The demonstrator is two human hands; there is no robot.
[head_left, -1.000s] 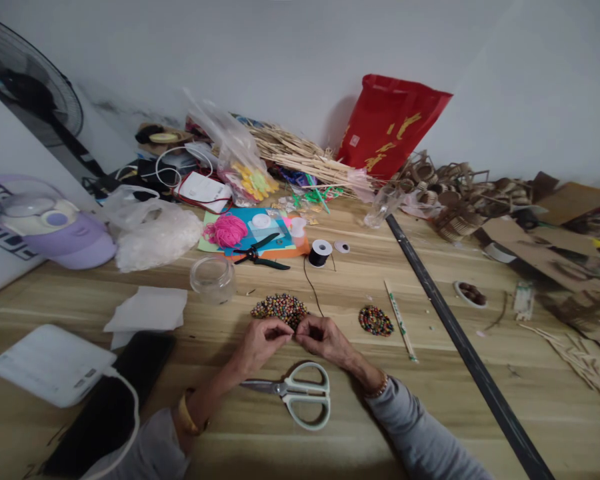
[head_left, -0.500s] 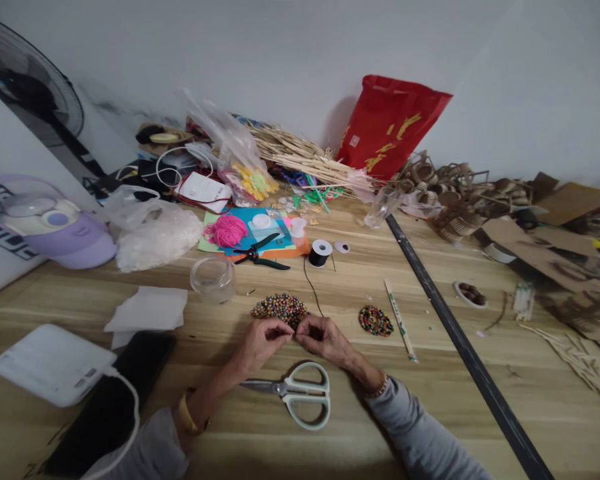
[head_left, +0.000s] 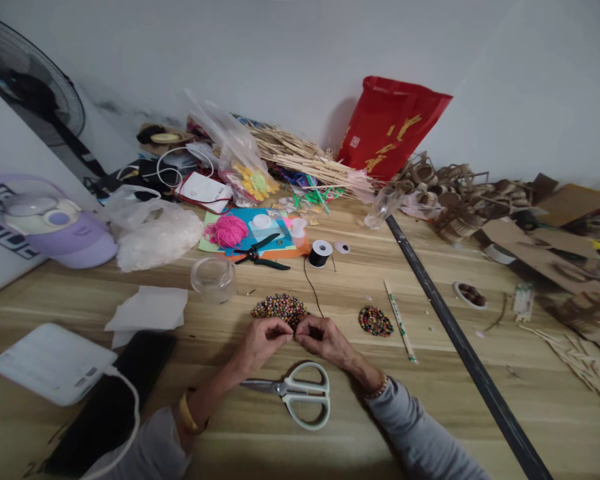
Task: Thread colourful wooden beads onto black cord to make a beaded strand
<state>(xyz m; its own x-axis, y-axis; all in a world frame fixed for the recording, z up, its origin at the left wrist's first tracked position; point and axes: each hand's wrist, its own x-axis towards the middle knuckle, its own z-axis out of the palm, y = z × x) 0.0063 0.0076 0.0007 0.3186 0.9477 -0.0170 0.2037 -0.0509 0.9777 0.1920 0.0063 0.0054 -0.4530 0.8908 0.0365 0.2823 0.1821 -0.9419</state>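
Observation:
My left hand and my right hand meet fingertip to fingertip just in front of a pile of multicoloured beads. Each is closed in a pinch. A thin black cord runs from a white-ended spool down to my right hand, where it passes out of sight into the grip. What the left fingertips pinch is too small to make out. Scissors with pale handles lie below my hands, blades pointing left. To the right of my right hand rests a coiled string of beads.
A clear jar, black-handled pliers and pink yarn lie beyond my hands. Left are a white power bank and a black phone. A dark strip crosses the table at right, near a thin wrapped stick.

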